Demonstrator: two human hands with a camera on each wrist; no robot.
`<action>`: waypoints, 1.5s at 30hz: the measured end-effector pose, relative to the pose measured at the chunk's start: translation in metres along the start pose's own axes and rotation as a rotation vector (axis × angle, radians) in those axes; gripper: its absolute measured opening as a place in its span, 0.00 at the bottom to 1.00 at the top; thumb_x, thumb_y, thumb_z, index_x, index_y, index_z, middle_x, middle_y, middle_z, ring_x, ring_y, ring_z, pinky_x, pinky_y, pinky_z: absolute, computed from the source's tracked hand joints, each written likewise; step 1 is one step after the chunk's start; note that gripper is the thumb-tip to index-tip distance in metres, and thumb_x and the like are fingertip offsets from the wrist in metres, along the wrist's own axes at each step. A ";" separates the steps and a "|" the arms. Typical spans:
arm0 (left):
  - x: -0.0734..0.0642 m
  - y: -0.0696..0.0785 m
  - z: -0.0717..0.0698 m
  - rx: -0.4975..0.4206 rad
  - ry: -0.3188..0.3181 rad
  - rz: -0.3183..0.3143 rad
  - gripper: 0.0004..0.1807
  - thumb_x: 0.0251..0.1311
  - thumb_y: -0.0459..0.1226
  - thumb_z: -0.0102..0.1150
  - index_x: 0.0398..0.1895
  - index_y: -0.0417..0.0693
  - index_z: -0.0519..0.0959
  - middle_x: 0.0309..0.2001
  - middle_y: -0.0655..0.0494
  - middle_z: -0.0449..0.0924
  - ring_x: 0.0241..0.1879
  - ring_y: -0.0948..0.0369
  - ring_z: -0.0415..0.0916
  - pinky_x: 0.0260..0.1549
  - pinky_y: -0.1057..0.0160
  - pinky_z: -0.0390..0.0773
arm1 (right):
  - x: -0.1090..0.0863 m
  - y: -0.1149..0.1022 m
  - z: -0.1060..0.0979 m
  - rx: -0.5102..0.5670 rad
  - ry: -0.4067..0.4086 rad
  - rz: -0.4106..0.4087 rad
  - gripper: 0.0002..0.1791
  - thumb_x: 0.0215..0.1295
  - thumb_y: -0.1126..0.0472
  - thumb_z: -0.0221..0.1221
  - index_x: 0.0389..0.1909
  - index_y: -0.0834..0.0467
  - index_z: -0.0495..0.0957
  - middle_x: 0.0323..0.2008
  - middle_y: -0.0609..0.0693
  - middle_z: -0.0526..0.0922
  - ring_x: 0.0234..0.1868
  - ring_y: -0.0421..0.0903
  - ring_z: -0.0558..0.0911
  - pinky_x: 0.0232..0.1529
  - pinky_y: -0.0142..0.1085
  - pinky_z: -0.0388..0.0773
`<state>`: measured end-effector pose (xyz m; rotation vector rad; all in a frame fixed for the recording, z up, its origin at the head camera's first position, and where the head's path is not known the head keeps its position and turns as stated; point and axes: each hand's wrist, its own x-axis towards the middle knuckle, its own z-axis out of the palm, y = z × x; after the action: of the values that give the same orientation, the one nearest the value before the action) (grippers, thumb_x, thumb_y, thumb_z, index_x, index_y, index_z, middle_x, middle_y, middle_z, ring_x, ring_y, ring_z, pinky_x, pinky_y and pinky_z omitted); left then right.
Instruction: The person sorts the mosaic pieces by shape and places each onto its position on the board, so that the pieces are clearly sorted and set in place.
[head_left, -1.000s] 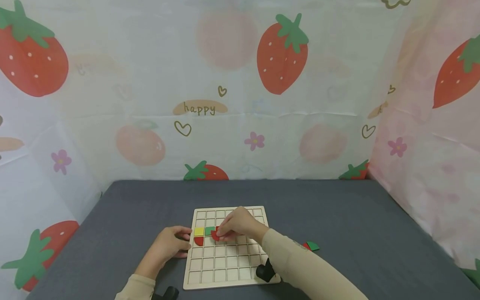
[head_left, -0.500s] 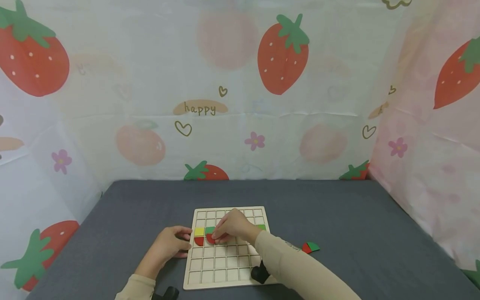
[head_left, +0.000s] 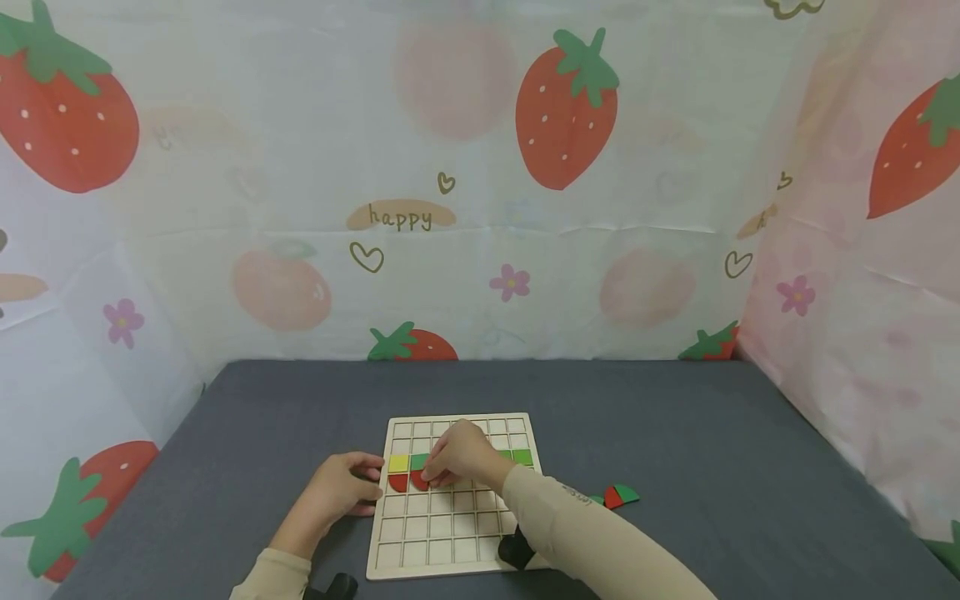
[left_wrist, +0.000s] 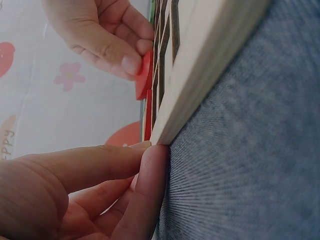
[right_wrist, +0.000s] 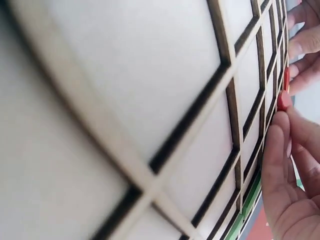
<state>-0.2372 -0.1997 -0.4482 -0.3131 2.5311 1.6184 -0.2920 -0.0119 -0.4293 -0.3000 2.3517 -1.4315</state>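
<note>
My right hand [head_left: 465,454] pinches a red rounded tile [left_wrist: 144,77] between thumb and fingers, over the left part of a wooden grid board [head_left: 453,550]. In the left wrist view that tile is tilted against the grid. Beside it in the head view, another red rounded tile [head_left: 398,482] lies in the leftmost column. Above these two sit a yellow tile [head_left: 398,463] and a dark green tile [head_left: 420,461]. My left hand [head_left: 337,487] rests at the board's left edge, its fingertips touching the rim. My right hand hides some middle squares.
Light green tiles [head_left: 522,457] lie in the board's right columns. On the grey cloth [head_left: 697,450], right of the board, are a red piece [head_left: 613,497] and a green piece [head_left: 627,493], with another green one [head_left: 597,500] partly behind my right sleeve. A printed curtain surrounds the table.
My right hand has moved slightly left and toward me, bringing the red tile beneath the dark green one. The light green tiles at the right have come into view. My left hand stays put.
</note>
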 end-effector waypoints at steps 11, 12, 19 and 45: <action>-0.001 0.003 0.001 -0.012 -0.010 0.007 0.26 0.51 0.19 0.61 0.58 0.28 0.75 0.44 0.41 0.76 0.32 0.59 0.79 0.28 0.60 0.87 | -0.006 -0.004 0.000 -0.095 0.026 -0.045 0.05 0.50 0.75 0.69 0.20 0.66 0.84 0.19 0.57 0.85 0.17 0.42 0.82 0.23 0.33 0.85; 0.000 0.003 0.001 -0.011 -0.010 0.008 0.26 0.51 0.19 0.61 0.58 0.28 0.75 0.44 0.41 0.76 0.32 0.59 0.79 0.28 0.60 0.87 | -0.007 -0.004 -0.001 -0.096 0.026 -0.045 0.05 0.50 0.75 0.69 0.20 0.66 0.84 0.19 0.57 0.85 0.17 0.42 0.82 0.23 0.33 0.85; 0.001 0.003 0.004 -0.004 -0.002 0.004 0.26 0.51 0.19 0.62 0.57 0.29 0.75 0.43 0.41 0.76 0.32 0.59 0.79 0.28 0.60 0.87 | -0.008 -0.004 -0.002 -0.112 0.030 -0.047 0.05 0.50 0.75 0.69 0.20 0.66 0.84 0.19 0.57 0.85 0.17 0.43 0.82 0.23 0.33 0.84; -0.001 0.003 0.003 0.030 0.009 -0.018 0.27 0.53 0.20 0.62 0.59 0.29 0.74 0.45 0.40 0.76 0.35 0.58 0.79 0.29 0.60 0.87 | -0.038 0.014 -0.088 -0.057 0.041 -0.019 0.06 0.54 0.64 0.72 0.31 0.62 0.88 0.29 0.52 0.88 0.28 0.45 0.87 0.37 0.41 0.88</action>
<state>-0.2368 -0.1958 -0.4462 -0.3402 2.5491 1.5745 -0.2943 0.0797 -0.3979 -0.3126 2.4319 -1.3938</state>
